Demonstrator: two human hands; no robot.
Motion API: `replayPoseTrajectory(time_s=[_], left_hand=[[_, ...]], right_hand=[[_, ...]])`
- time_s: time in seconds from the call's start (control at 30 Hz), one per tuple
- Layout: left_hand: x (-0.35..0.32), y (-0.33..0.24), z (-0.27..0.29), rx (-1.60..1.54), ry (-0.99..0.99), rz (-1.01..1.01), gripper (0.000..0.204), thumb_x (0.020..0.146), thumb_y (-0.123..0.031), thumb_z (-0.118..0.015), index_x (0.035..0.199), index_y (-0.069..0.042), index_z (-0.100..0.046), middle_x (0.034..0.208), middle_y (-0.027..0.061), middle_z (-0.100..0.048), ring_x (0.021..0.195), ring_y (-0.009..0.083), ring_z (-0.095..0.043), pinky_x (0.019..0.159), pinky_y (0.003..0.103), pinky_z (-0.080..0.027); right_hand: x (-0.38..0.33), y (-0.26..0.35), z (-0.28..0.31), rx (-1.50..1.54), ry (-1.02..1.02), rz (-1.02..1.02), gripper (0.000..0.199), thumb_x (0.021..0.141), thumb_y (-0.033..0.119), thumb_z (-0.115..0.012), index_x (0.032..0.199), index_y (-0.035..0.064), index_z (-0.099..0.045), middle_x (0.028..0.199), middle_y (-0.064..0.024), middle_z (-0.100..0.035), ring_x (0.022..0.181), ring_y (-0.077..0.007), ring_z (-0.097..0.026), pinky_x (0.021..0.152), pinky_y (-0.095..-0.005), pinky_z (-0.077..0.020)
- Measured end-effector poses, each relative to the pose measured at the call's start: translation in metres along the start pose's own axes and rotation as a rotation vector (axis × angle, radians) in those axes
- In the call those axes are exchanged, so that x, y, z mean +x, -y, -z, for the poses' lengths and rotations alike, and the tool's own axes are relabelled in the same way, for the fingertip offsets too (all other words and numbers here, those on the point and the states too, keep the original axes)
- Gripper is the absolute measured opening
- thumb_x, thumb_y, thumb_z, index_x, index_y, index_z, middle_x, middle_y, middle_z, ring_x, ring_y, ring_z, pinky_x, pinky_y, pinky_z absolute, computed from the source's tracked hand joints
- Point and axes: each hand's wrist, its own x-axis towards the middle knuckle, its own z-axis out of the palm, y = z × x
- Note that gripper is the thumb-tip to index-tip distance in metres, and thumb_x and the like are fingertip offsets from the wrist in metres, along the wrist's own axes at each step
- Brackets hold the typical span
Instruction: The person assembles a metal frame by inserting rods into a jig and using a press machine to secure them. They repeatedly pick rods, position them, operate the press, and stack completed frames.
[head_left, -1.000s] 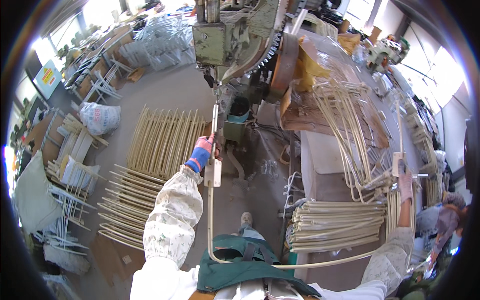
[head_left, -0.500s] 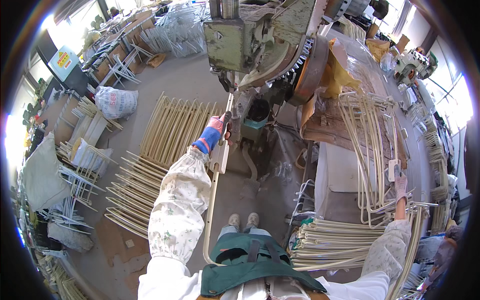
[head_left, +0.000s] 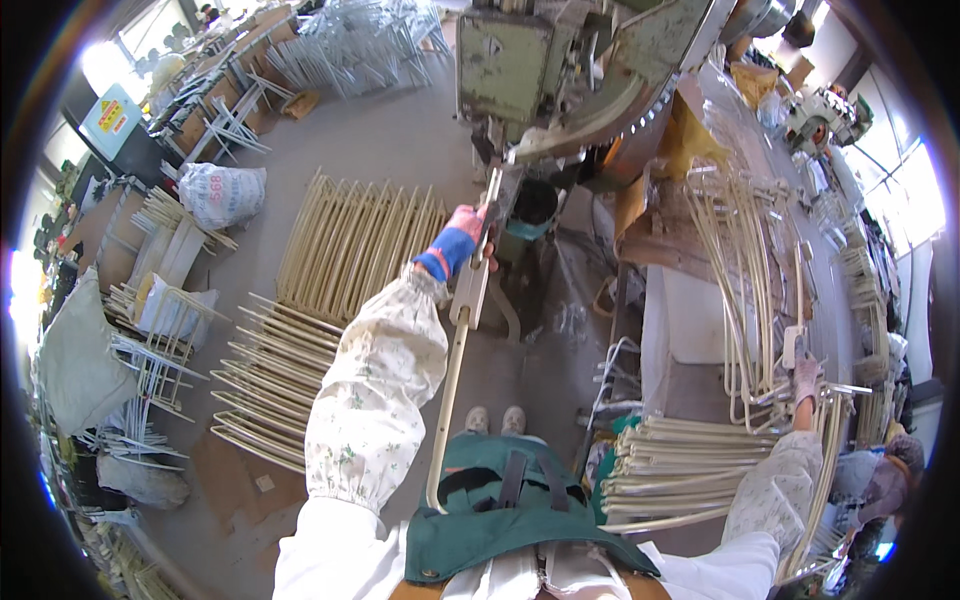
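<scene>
My left hand (head_left: pixel 466 240), in a pink and blue glove, is closed round a long cream metal tube with a flat plate (head_left: pixel 468 300) on it. The tube's far end lies just under the head of a green press machine (head_left: pixel 505 65). Its near end bends in at my green apron (head_left: pixel 500 505). Off to the right, my right hand (head_left: pixel 805 380), in a pale glove, is closed on the near end of another cream tube piece with a light plate (head_left: pixel 793 345). That piece lies among bent tube frames (head_left: pixel 735 290); my fingers there are partly hidden.
Rows of bent cream tubes (head_left: pixel 360 250) lie on the floor at left, with more tubes (head_left: pixel 270 375) nearer. A stack of tubes (head_left: pixel 690 465) is beside me at right. A white sack (head_left: pixel 222 195) stands farther left. Another person (head_left: pixel 890 470) is at the far right edge.
The view has turned slightly left, so the press and my left hand with its tube appear farther right together. My right hand, with its tube piece, has come slightly nearer to me.
</scene>
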Motion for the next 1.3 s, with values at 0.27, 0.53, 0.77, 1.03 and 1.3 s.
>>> replayPoseTrajectory(time_s=[0.27, 0.53, 0.77, 1.03, 1.3], left_hand=[[-0.016, -0.031, -0.041, 0.173, 0.003, 0.045, 0.036, 0.091, -0.037, -0.038, 0.075, -0.009, -0.054, 0.046, 0.008, -0.047, 0.044, 0.0284, -0.056, 0.043, 0.041, -0.047], [-0.017, -0.018, -0.04, 0.15, -0.042, 0.036, 0.027, 0.088, -0.03, -0.048, 0.078, -0.006, -0.053, 0.052, 0.0061, -0.046, 0.039, 0.0225, -0.049, 0.044, 0.043, -0.049], [-0.028, -0.033, -0.039, 0.104, -0.027, -0.103, 0.019, 0.09, -0.022, -0.049, 0.105, -0.011, -0.05, 0.056, 0.0072, -0.05, 0.039, 0.0217, -0.051, 0.034, 0.043, -0.045], [-0.007, -0.037, -0.029, -0.002, -0.01, -0.125, 0.041, 0.09, -0.016, -0.048, 0.128, -0.018, -0.034, 0.056, 0.0119, -0.051, 0.039, 0.0247, -0.051, 0.036, 0.048, -0.047], [-0.04, -0.042, -0.035, 0.02, -0.248, -0.035, 0.033, 0.09, -0.022, -0.049, 0.122, -0.027, -0.043, 0.056, 0.0049, -0.049, 0.037, 0.0165, -0.044, 0.035, 0.039, -0.045]], right_hand=[[-0.031, -0.123, 0.078, -0.26, 0.127, -0.094, 0.047, 0.082, 0.034, -0.048, 0.103, -0.007, -0.055, 0.101, -0.0272, -0.058, 0.093, -0.0406, -0.055, 0.079, -0.043, -0.0426], [-0.032, -0.006, 0.074, 0.204, 0.244, -0.403, 0.051, 0.082, 0.044, -0.049, 0.095, -0.0046, -0.06, 0.079, -0.021, -0.062, 0.075, -0.0355, -0.057, 0.067, -0.0414, -0.0428], [-0.023, -0.053, 0.048, -0.028, 0.178, -0.3, 0.045, 0.083, 0.04, -0.048, 0.091, -0.0029, -0.06, 0.08, -0.0184, -0.062, 0.079, -0.0328, -0.058, 0.071, -0.0383, -0.0437], [0.016, -0.05, 0.001, -0.027, 0.102, -0.163, 0.032, 0.079, 0.032, -0.052, 0.089, 0.004, -0.062, 0.069, -0.0067, -0.06, 0.061, -0.0144, -0.054, 0.055, -0.0294, -0.0412], [0.069, -0.031, -0.053, -0.022, 0.106, -0.075, 0.038, 0.079, 0.036, -0.05, 0.086, -0.0008, -0.06, 0.068, -0.0135, -0.06, 0.065, -0.0254, -0.059, 0.059, -0.036, -0.0434]])
